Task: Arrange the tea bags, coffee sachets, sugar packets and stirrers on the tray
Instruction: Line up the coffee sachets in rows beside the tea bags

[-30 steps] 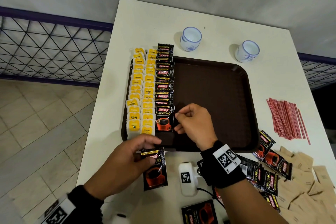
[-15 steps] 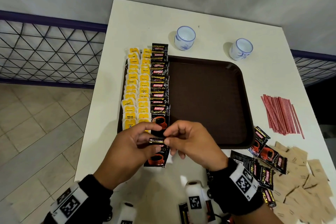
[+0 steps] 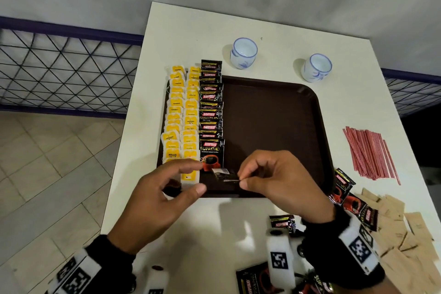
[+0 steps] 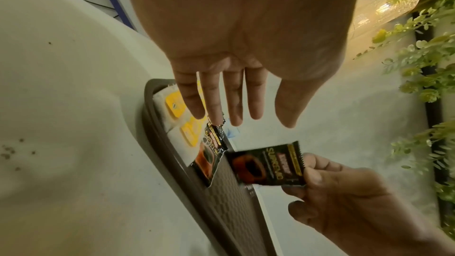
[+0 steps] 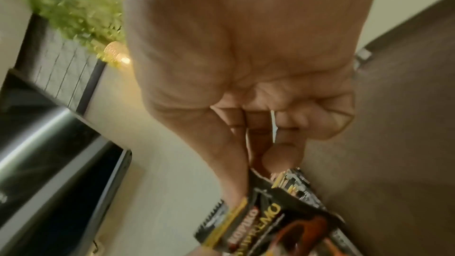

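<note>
Right hand (image 3: 279,184) is pinching a coffee sachet (image 4: 268,164) by its top edge, grip tight, hovering it low centre of frame over the tray (image 3: 317,112) to start a fresh column beside the sachet row (image 3: 211,112); left hand (image 3: 155,196) is hanging loose, fingers spread, holding nothing.

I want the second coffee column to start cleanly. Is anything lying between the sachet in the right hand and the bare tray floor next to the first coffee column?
Nothing visible does. The right hand pinches the coffee sachet just above the tray, whose floor right of the coffee column is bare. The left hand holds nothing and sits off to the left.
</note>
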The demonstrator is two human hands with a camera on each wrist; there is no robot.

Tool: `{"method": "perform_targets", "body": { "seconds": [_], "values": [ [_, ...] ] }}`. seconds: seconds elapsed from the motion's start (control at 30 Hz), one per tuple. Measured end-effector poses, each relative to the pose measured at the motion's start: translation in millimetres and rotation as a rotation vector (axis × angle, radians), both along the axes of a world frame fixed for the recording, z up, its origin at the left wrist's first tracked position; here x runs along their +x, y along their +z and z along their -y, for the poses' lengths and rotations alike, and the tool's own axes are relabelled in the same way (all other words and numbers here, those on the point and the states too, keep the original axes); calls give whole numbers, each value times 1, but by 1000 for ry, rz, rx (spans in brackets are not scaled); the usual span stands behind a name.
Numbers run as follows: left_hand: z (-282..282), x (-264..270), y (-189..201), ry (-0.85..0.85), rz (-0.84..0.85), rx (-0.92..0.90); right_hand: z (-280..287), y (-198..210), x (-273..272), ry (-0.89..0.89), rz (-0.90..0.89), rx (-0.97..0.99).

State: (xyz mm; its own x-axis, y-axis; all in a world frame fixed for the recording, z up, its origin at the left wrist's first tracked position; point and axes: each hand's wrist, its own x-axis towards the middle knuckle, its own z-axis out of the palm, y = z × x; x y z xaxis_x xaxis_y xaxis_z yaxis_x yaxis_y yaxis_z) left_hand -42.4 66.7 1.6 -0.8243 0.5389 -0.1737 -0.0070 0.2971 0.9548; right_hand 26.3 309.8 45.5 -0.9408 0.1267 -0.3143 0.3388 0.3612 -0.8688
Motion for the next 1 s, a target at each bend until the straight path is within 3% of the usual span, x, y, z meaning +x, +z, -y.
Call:
{"method": "perform_targets", "body": {
  "seconds": [0.17,0.43,0.57,0.73,0.9,1.0],
  "values": [
    [-14,6,-3,-132,-78,46,14,-2,-1,54,7,-93],
    [-18,8,-11,49,-39,105,20,-29,3,-25,73,-229],
    [-13,5,-14,129,19,71,14,-42,-4,-193,100,-274],
    [10,-9,-22,270,-47,-104,3,-55,-19,-341,149,-261],
    [27,-16,-31,310,-111,-356,8,-63,-28,-353,192,-267],
    [29,-15,-36,309,-109,-388,11,-65,-32,-359,187,-254]
  ]
}}
